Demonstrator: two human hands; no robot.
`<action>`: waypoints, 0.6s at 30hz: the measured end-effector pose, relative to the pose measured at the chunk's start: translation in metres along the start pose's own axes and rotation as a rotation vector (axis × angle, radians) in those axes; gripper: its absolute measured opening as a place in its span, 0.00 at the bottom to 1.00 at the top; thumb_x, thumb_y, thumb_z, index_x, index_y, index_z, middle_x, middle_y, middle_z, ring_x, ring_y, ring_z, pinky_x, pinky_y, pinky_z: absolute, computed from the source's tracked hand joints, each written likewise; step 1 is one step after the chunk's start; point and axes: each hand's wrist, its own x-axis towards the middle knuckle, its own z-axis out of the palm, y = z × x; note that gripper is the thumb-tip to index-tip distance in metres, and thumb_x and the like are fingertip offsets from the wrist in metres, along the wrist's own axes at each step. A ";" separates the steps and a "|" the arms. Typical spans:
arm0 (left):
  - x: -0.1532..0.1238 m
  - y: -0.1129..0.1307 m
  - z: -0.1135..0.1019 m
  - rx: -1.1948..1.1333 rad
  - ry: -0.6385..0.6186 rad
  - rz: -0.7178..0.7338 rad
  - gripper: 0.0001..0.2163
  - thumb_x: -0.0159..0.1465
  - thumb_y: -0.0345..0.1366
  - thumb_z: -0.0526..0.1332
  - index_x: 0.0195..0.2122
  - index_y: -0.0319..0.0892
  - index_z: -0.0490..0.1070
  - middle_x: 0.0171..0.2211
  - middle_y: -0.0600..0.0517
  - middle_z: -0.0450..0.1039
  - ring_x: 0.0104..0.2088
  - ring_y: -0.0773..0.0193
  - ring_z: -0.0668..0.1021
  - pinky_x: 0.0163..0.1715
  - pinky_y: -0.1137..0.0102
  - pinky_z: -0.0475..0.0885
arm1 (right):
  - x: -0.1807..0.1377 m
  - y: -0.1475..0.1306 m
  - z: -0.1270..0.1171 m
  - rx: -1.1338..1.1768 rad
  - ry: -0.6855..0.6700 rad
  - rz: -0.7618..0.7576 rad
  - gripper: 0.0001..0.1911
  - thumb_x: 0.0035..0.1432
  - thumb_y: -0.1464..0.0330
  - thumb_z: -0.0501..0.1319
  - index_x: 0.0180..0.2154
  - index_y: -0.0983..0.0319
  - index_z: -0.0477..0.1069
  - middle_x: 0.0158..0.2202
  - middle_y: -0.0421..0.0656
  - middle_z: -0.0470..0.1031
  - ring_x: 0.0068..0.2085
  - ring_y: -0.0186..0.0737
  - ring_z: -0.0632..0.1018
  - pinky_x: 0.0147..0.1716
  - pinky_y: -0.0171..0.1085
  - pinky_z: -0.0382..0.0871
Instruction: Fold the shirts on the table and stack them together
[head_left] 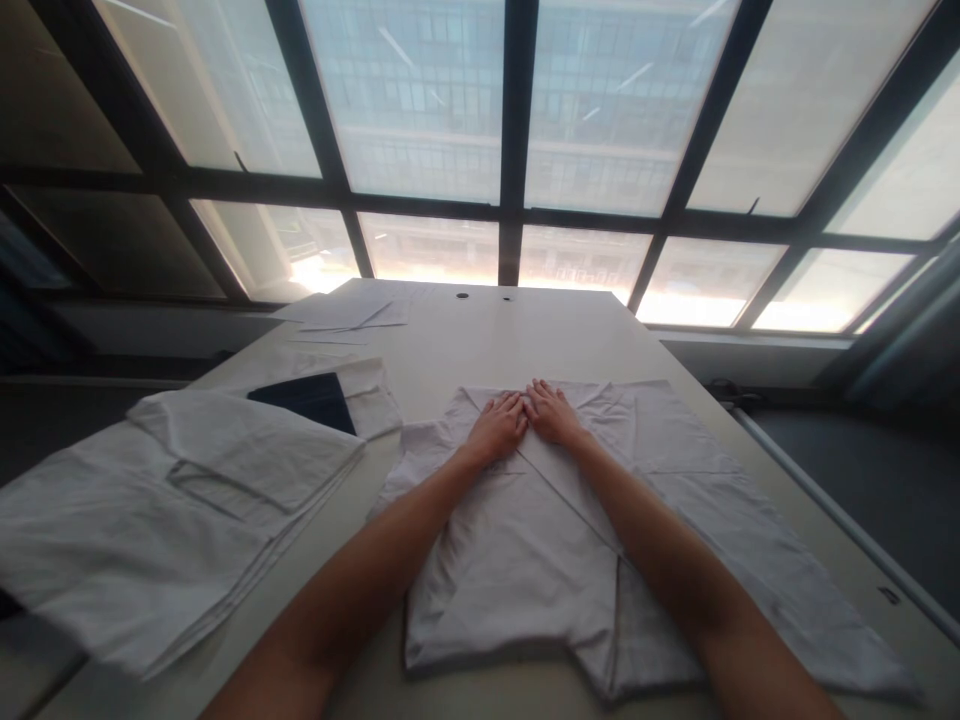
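Note:
A white shirt (525,560) lies spread on the light table (517,335), with its sides folded in toward the middle. My left hand (499,425) rests flat on the cloth near the collar end, fingers stretched out. Right beside it, my right hand (553,412) also lies flat on the shirt, and the fingertips of the two hands nearly touch. Both forearms reach forward across the garment. Neither hand holds anything.
A stack of white folded garments (180,500) lies at the left, with a dark flat item (307,398) behind it. Sheets of paper (345,315) sit at the table's far left. Large windows (510,150) rise beyond the far edge.

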 end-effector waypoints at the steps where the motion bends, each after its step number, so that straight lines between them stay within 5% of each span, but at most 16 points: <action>1: 0.000 0.000 0.000 0.004 -0.005 0.000 0.22 0.73 0.39 0.50 0.66 0.42 0.60 0.69 0.45 0.56 0.70 0.52 0.56 0.67 0.52 0.53 | 0.000 0.000 0.000 -0.014 0.009 0.029 0.31 0.72 0.59 0.42 0.69 0.65 0.53 0.73 0.50 0.48 0.72 0.46 0.48 0.68 0.53 0.40; 11: 0.000 -0.001 -0.002 0.018 -0.020 -0.001 0.22 0.73 0.39 0.49 0.66 0.40 0.60 0.69 0.44 0.56 0.70 0.52 0.57 0.67 0.53 0.52 | 0.001 0.031 -0.001 -0.052 0.071 0.427 0.33 0.71 0.57 0.43 0.69 0.67 0.55 0.72 0.55 0.50 0.71 0.53 0.50 0.66 0.59 0.40; 18: 0.001 -0.001 -0.001 0.017 -0.021 0.002 0.23 0.73 0.39 0.50 0.66 0.38 0.60 0.70 0.43 0.55 0.70 0.52 0.57 0.68 0.53 0.52 | 0.001 0.034 -0.002 -0.022 0.174 0.448 0.32 0.71 0.57 0.43 0.69 0.67 0.55 0.71 0.57 0.50 0.72 0.52 0.49 0.66 0.60 0.40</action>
